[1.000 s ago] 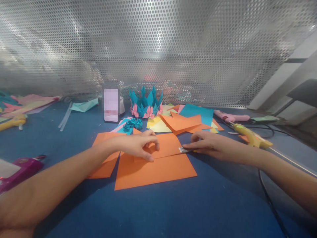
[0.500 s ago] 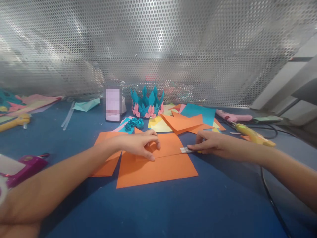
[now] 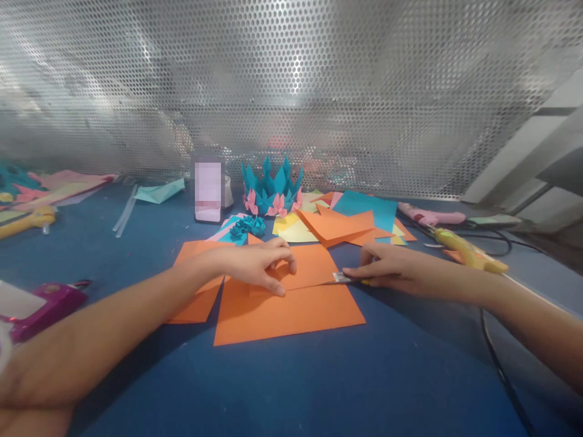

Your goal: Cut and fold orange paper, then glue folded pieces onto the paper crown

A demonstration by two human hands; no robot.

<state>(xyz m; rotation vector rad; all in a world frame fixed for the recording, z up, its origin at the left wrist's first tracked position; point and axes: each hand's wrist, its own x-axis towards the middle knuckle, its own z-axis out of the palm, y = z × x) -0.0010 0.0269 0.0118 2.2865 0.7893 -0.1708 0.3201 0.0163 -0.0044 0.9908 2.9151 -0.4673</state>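
Observation:
An orange paper sheet (image 3: 291,315) lies in front of me, with a fold or slit line running across it. My left hand (image 3: 264,267) rests on its upper part, thumb and fingers apart, holding nothing. At the right edge of the sheet, my right hand (image 3: 382,265) pinches a cutter knife (image 3: 342,277) with a metal blade and a bit of yellow showing. The thin blade points left along the line in the paper; most of the handle is hidden in my hand. Another orange sheet (image 3: 194,309) lies to the left, partly under my left forearm.
Behind the sheet stand a teal paper crown (image 3: 273,182) with pink flowers, a phone (image 3: 208,191) and loose coloured papers (image 3: 337,224). Yellow (image 3: 469,250) and pink (image 3: 432,215) glue guns with black cables lie right. A magenta device (image 3: 48,309) sits left. Perforated metal (image 3: 291,73) backs the table.
The knife in my right hand has tilted slightly, its thin blade now showing along the paper's line. My left hand stays in place.

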